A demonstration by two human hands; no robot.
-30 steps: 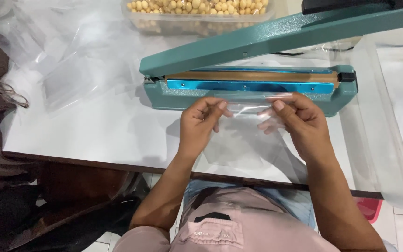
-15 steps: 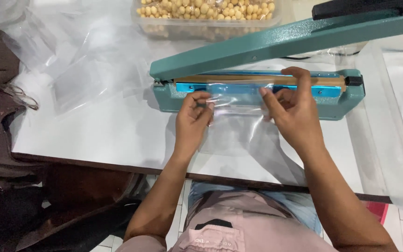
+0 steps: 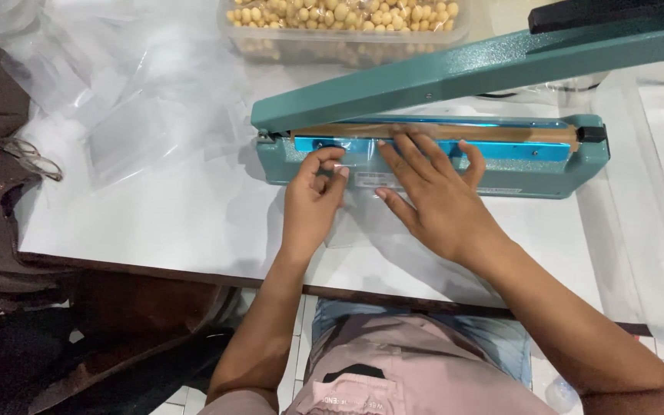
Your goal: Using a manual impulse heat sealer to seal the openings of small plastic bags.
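Both hands on bag (image 3: 363,165), lying w/ mouth across sealer (image 3: 432,157) bar near table's far edge. Left hand (image 3: 310,201) pinches its left edge; right hand (image 3: 439,200) flat, fingers spread, pressing it down.

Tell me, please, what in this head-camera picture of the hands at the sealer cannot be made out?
- Clear bag: its contents, if any, and its edges; it is see-through against the white table and partly under the right hand.
- Sealer: the lever's far end, cut off by the right edge.
- Tub of pale round pieces: its back, cut off by the top edge.
- Left hand: its fingertip grip, too small to read.
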